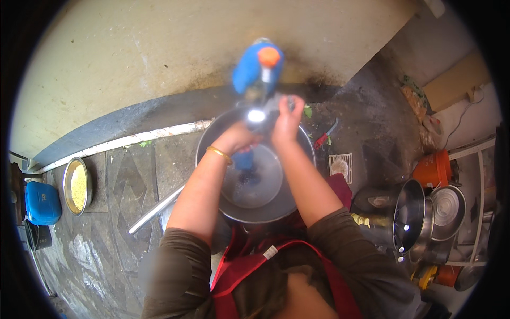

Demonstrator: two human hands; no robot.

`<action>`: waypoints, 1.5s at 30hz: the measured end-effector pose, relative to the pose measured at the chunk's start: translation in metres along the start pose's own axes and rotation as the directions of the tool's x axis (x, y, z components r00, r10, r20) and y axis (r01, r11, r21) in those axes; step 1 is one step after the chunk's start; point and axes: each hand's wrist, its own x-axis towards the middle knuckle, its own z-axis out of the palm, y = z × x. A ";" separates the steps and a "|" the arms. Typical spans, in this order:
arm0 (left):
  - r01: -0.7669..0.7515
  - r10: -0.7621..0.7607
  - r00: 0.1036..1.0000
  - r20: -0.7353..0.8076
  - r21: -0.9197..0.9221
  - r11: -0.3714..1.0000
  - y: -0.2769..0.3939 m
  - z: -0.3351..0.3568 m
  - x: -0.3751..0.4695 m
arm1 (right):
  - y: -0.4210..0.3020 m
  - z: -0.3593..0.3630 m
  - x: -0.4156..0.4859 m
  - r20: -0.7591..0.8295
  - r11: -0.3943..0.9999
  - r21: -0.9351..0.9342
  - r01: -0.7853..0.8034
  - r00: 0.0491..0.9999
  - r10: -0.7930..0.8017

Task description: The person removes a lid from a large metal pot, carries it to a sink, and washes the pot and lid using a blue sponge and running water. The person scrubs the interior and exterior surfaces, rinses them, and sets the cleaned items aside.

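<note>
A large round metal basin (259, 213) stands before me with cloudy liquid (261, 193) in its bottom. Over its far half, my left hand (238, 138) reaches in from the left, fingers toward the middle. My right hand (287, 121) is raised at the far right of the basin, its fingers curled on a blurred, shiny grey item (273, 103). A bright glare between the hands hides that item's shape and what the left fingers touch. Just beyond the hands is a tap with an orange top (269, 57), wrapped in blue material (249, 67).
A red-handled tool (320, 140) and a white floor drain grate (347, 169) lie to the right. Large metal pots (378, 215) and an orange bucket (432, 169) stand farther right. At left are a bowl of yellow grains (78, 187), a blue jerrycan (43, 203) and a white pipe (159, 133) along the wall.
</note>
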 end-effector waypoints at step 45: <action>-0.058 0.055 0.991 -0.118 -0.016 0.998 0.017 0.007 -0.015 | -0.003 -0.037 -0.006 0.637 0.438 -0.620 0.651 0.743 -0.204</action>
